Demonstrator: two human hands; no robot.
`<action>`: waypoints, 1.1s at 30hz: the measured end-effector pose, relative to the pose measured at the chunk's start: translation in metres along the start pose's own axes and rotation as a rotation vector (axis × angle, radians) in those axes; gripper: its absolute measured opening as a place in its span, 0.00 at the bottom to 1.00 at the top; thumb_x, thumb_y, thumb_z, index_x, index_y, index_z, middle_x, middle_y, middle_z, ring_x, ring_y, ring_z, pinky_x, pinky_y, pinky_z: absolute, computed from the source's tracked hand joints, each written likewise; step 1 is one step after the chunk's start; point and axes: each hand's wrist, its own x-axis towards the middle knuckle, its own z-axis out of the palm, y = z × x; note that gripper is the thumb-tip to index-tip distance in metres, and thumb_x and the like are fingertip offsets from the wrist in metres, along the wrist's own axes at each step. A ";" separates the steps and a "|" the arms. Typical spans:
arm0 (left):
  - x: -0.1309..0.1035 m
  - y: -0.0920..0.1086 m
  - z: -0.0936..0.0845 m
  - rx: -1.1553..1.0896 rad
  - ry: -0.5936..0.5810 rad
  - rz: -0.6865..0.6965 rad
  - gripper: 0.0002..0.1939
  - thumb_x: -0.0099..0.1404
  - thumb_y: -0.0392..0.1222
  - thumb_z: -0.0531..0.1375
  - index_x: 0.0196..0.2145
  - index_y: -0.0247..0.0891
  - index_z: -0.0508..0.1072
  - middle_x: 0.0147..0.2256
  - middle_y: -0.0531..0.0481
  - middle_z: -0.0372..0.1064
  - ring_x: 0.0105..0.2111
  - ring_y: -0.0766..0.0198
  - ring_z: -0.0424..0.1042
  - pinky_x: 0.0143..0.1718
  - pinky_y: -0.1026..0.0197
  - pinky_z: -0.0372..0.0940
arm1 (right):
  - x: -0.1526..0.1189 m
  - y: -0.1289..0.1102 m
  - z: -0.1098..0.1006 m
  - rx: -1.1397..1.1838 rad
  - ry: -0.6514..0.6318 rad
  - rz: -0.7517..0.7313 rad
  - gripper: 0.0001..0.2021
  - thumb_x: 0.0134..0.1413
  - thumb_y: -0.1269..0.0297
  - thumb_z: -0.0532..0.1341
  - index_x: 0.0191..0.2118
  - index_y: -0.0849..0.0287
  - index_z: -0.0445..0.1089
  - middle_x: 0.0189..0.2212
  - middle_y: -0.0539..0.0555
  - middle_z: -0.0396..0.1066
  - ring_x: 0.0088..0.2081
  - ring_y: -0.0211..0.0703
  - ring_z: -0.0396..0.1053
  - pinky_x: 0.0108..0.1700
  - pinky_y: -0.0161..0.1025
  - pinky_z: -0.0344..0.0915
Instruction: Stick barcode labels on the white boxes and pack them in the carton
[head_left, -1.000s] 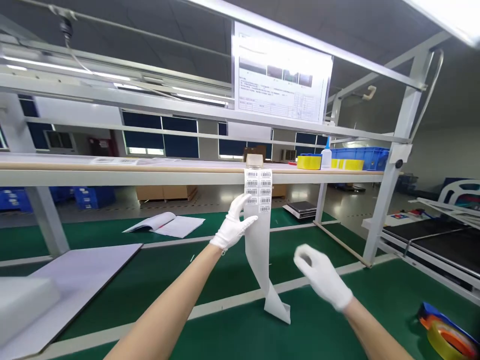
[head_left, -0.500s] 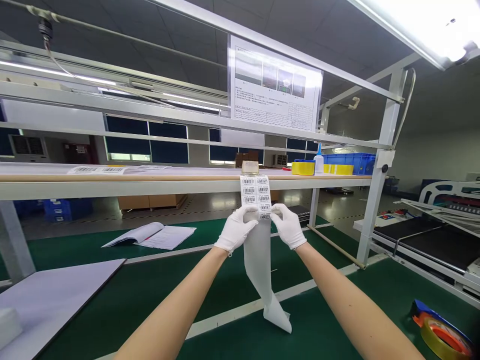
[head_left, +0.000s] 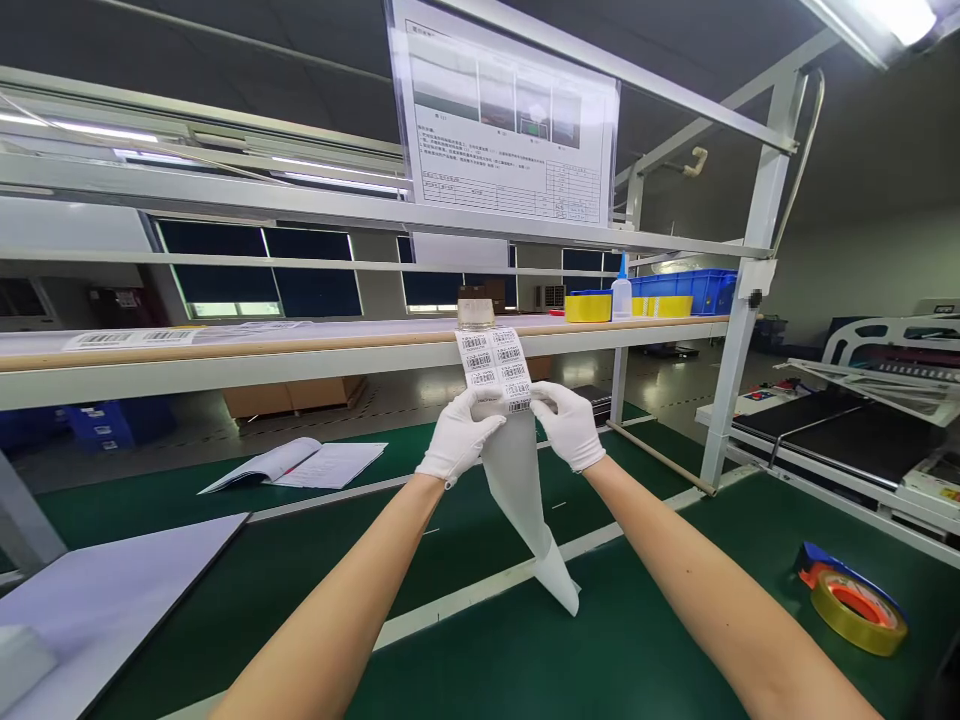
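A strip of white barcode labels (head_left: pixel 496 362) hangs over the front edge of the shelf, below a clear blocky weight or tape roll (head_left: pixel 475 314) whose exact kind I cannot make out. My left hand (head_left: pixel 459 438), in a white glove, pinches the strip's left edge at the lowest printed labels. On the other side, my right hand (head_left: pixel 568 426), gloved too, pinches the right edge at about the same height. Bare backing paper (head_left: pixel 517 475) trails below both hands and curls at its lower end. Whether a label is partly lifted is hidden by my fingers.
The white-edged shelf (head_left: pixel 360 362) crosses in front, carrying yellow tape rolls (head_left: pixel 589 307), a bottle (head_left: pixel 622 297) and a blue bin (head_left: pixel 712 291). On the green bench (head_left: pixel 645 640) lie a tape dispenser (head_left: pixel 855 605), an open booklet (head_left: pixel 300 465) and a white board (head_left: pixel 120 590).
My view has shifted slightly, moving the shelf left and up in the picture. The label strip now slants toward my right hand, and both hands keep their pinch on it.
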 end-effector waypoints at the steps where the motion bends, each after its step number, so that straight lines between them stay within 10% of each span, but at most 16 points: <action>1: 0.001 0.001 0.000 -0.001 0.004 -0.001 0.18 0.59 0.44 0.66 0.48 0.43 0.78 0.54 0.46 0.76 0.55 0.49 0.74 0.52 0.47 0.75 | 0.000 0.000 -0.001 -0.003 0.003 -0.010 0.13 0.64 0.65 0.61 0.50 0.57 0.78 0.45 0.57 0.81 0.45 0.49 0.79 0.52 0.44 0.77; 27: 0.000 0.022 0.000 0.079 0.006 -0.026 0.18 0.58 0.42 0.67 0.48 0.41 0.78 0.54 0.45 0.77 0.56 0.48 0.74 0.55 0.47 0.73 | -0.001 -0.013 -0.009 -0.302 0.095 -0.231 0.11 0.69 0.69 0.58 0.43 0.57 0.80 0.42 0.60 0.79 0.45 0.51 0.76 0.52 0.47 0.75; 33: -0.046 0.016 -0.012 0.111 -0.001 -0.084 0.37 0.62 0.50 0.67 0.67 0.48 0.65 0.67 0.45 0.64 0.62 0.47 0.68 0.62 0.43 0.69 | -0.066 -0.055 -0.026 -0.291 0.218 -0.201 0.11 0.69 0.68 0.58 0.40 0.57 0.79 0.49 0.64 0.74 0.54 0.56 0.72 0.58 0.56 0.71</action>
